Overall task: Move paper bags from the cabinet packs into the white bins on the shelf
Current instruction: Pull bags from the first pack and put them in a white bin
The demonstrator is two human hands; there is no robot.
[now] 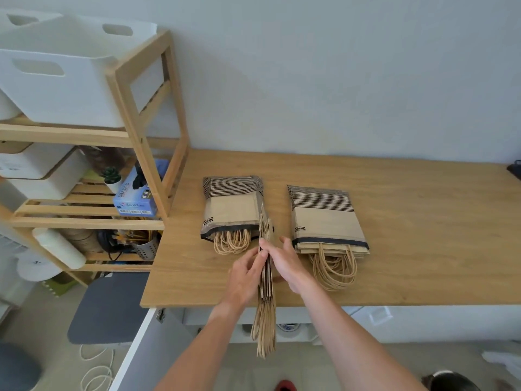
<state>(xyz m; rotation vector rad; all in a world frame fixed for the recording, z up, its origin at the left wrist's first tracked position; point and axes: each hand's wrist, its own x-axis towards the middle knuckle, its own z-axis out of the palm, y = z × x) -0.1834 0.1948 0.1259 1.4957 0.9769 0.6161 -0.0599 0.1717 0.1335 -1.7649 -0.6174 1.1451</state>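
Note:
Two plastic packs of brown paper bags lie flat on the wooden cabinet top [394, 210]: the left pack [231, 206] and the right pack [327, 218], twine handles spilling toward me. A stack of folded paper bags [266, 273] stands on edge between my hands, its handles hanging past the top's front edge. My left hand [245, 273] presses the stack's left side and my right hand [287, 265] holds its right side. Two white bins [64, 80] with cut-out handles sit on the top level of the wooden shelf [146, 117] at the left.
Lower shelf levels hold white lidded boxes [42, 170], a small potted plant [112, 177], a blue glove box [136, 197], tape rolls and a metal utensil cup [146, 245]. An open white cabinet door [135, 351] sits below left. A grey stool [110, 306] stands on the floor.

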